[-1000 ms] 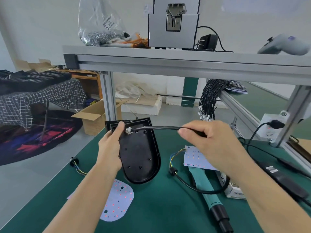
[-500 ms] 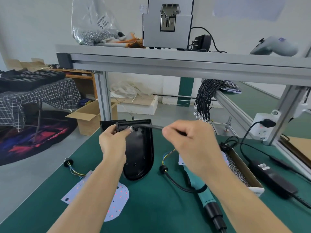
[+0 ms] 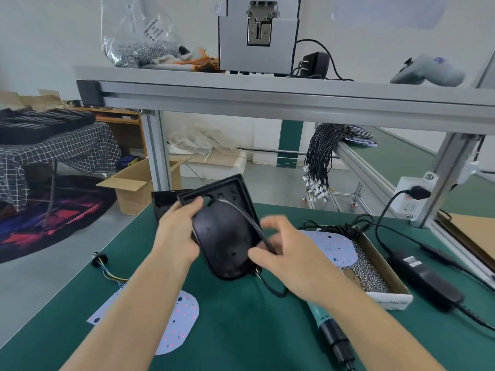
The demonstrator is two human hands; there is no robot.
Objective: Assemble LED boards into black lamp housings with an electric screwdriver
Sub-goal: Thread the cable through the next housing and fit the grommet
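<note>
Left hand (image 3: 178, 236) grips the black rounded plastic lamp housing (image 3: 223, 236) at its left edge, raised over the green mat (image 3: 241, 322), square end up-left, rounded end toward camera; right hand (image 3: 288, 259) pinches its black cable (image 3: 251, 223).

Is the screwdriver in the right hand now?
No, the screwdriver lies on the mat, and the right hand pinches a cable.

Bright, even daylight; wide-angle edges bend, the right hand (image 3: 289, 253) motion-blurred.

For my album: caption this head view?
Left hand holds black lamp housing; right hand pinches its cable.
</note>
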